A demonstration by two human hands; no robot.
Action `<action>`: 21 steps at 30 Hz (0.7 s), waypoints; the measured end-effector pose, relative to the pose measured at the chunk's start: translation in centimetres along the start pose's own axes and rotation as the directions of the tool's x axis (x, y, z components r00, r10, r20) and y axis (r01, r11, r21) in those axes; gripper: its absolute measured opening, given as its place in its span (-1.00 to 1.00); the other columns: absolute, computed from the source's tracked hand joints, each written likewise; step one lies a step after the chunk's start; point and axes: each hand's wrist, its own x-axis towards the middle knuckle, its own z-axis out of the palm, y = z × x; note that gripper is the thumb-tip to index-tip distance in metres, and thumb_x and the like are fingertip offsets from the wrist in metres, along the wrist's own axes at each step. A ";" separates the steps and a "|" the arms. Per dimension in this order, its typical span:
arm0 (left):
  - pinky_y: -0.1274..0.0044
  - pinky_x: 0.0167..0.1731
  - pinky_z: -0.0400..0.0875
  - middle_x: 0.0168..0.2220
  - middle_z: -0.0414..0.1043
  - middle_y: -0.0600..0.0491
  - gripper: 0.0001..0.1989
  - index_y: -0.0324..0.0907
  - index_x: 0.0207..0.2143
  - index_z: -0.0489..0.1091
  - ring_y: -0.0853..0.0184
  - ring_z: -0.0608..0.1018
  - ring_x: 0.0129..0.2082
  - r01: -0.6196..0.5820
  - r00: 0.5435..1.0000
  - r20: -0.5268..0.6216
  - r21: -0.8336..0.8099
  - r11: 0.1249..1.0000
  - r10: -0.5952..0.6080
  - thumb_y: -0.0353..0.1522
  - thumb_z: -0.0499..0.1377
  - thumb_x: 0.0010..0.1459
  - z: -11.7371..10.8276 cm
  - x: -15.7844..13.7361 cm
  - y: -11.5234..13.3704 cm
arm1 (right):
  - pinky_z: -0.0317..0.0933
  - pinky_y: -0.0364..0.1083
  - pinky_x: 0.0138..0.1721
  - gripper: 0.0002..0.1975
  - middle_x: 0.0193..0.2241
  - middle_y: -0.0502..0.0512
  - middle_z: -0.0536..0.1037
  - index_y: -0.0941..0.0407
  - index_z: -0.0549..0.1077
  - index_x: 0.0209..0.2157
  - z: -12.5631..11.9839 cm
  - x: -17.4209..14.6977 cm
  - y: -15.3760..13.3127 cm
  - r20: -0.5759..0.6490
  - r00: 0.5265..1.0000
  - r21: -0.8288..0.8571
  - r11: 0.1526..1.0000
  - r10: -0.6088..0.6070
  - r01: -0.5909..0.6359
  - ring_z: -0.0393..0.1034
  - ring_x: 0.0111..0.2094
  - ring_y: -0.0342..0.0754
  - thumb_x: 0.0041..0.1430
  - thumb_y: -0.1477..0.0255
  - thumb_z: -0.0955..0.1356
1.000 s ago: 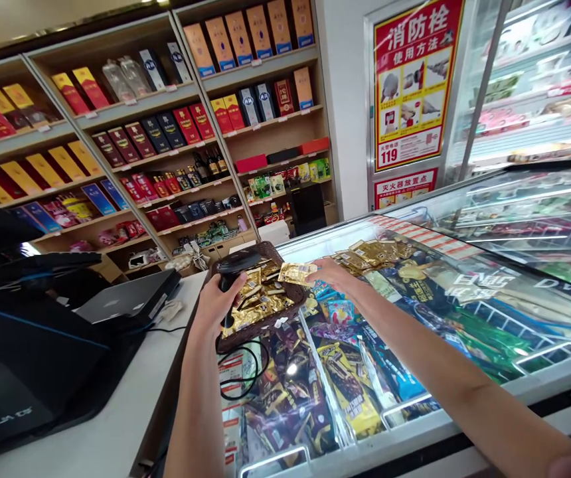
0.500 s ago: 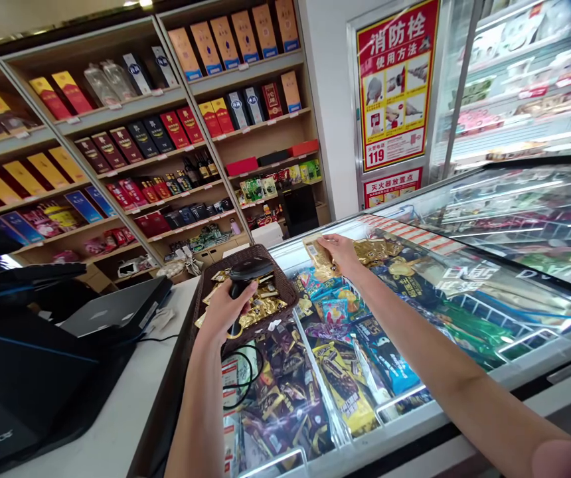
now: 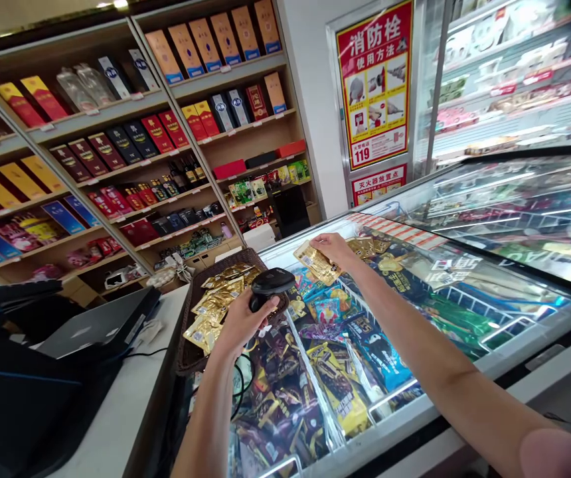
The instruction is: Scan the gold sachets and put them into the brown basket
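Note:
My left hand (image 3: 245, 320) is wrapped round the handle of a black barcode scanner (image 3: 271, 281), whose head points right. In my right hand (image 3: 334, 249) is a gold packet (image 3: 316, 263), pinched at its upper edge with a printed label patch facing me. The scanner's head is a short way left of that packet, not touching it. Beneath and left of the scanner, a brown woven basket (image 3: 184, 345) holds several gold packets (image 3: 223, 292). More gold packets (image 3: 365, 247) lie on the freezer glass beyond my right wrist.
The basket rests on a glass-topped freezer (image 3: 310, 372) full of wrapped ice creams. At left are a white counter (image 3: 101, 405) and a black device (image 3: 16, 392). Shelves of boxed bottles (image 3: 131, 143) line the back wall; a red fire-hydrant sign (image 3: 376, 86) hangs beside them.
My left hand has moved the scanner right, from over the basket towards the gold packet. The packet in my right hand has tilted, its label turned more towards the scanner. The view has shifted slightly right.

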 end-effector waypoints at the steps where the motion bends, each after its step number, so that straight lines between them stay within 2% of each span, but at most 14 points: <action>1: 0.56 -0.57 0.21 -0.52 0.32 0.13 -0.50 -0.21 -0.24 0.43 0.39 0.39 -0.60 0.006 1.000 0.002 0.004 1.000 -0.006 0.02 0.30 -0.03 0.0 0.0 0.0 | 0.26 -0.15 -0.40 -0.75 -0.54 0.03 0.57 0.14 0.58 -0.39 0.1 0.0 0.0 0.001 1.000 -0.009 1.000 0.001 -0.001 0.45 -0.47 -0.06 0.07 0.22 0.41; 5: 0.56 -0.57 0.22 -0.54 0.32 0.14 -0.49 -0.20 -0.20 0.43 0.38 0.41 -0.59 0.029 1.000 -0.001 0.016 0.999 -0.029 0.02 0.30 -0.02 -0.1 0.1 0.0 | 0.26 -0.16 -0.38 -0.73 -0.48 0.04 0.60 0.14 0.58 -0.34 0.2 0.0 0.1 0.030 0.999 -0.038 0.999 0.015 -0.014 0.46 -0.44 -0.07 0.11 0.21 0.39; 8: 0.56 -0.57 0.23 -0.55 0.34 0.14 -0.49 -0.19 -0.21 0.43 0.38 0.41 -0.59 0.039 0.999 -0.006 0.018 0.999 -0.039 0.02 0.31 -0.03 -0.2 0.1 -0.1 | 0.26 -0.15 -0.34 -0.73 -0.44 0.06 0.61 0.13 0.59 -0.30 -0.2 0.1 0.4 0.014 0.999 -0.165 0.986 0.035 -0.032 0.48 -0.39 -0.05 0.16 0.22 0.37; 10: 0.56 -0.58 0.23 -0.57 0.33 0.15 -0.49 -0.19 -0.22 0.42 0.37 0.41 -0.59 0.052 0.999 0.002 0.016 0.998 -0.052 0.03 0.31 -0.05 -0.5 0.2 -0.3 | 0.27 -0.12 -0.28 -0.75 -0.38 0.11 0.62 0.12 0.59 -0.27 -0.7 0.3 0.9 -0.056 0.997 -0.338 0.938 0.058 -0.073 0.49 -0.31 0.00 0.19 0.26 0.36; 12: 0.57 -0.58 0.22 -0.58 0.33 0.15 -0.49 -0.19 -0.24 0.41 0.36 0.41 -0.59 0.061 0.998 0.002 0.005 0.998 -0.061 0.02 0.32 -0.06 -0.8 0.4 -0.4 | 0.26 -0.08 -0.21 -0.76 -0.29 0.18 0.62 0.12 0.60 -0.23 -1.2 0.4 1.6 -0.134 0.988 -0.499 0.856 0.080 -0.137 0.49 -0.21 0.06 0.23 0.30 0.34; 14: 0.58 -0.57 0.22 -0.57 0.35 0.14 -0.50 -0.19 -0.25 0.40 0.37 0.41 -0.58 0.054 0.999 -0.004 -0.010 0.998 -0.055 0.01 0.32 -0.06 -1.2 0.5 -0.6 | 0.25 -0.06 -0.15 -0.75 -0.21 0.25 0.61 0.14 0.59 -0.17 -1.4 0.6 2.6 -0.153 0.984 -0.593 0.788 0.095 -0.168 0.48 -0.13 0.10 0.28 0.36 0.30; 18: 0.59 -0.57 0.21 -0.57 0.34 0.15 -0.53 -0.19 -0.28 0.38 0.41 0.38 -0.59 0.035 0.999 -0.026 -0.044 0.998 -0.036 0.00 0.32 -0.03 -2.0 0.4 -0.9 | 0.23 -0.09 -0.07 -0.62 -0.09 0.33 0.57 0.26 0.48 0.05 0.0 0.6 4.7 -0.037 0.994 -0.639 0.763 0.100 -0.100 0.44 -0.04 0.08 0.21 0.59 0.27; 21: 0.59 -0.57 0.21 -0.58 0.34 0.15 -0.53 -0.19 -0.30 0.37 0.41 0.38 -0.59 0.034 0.997 -0.062 -0.043 0.998 -0.037 0.01 0.31 -0.02 -2.7 0.3 -1.0 | 0.19 -0.06 0.02 -0.48 0.04 0.38 0.49 0.29 0.36 0.18 1.9 -0.1 5.8 0.054 0.998 -0.686 0.727 0.014 0.027 0.35 0.07 0.12 0.15 0.60 0.31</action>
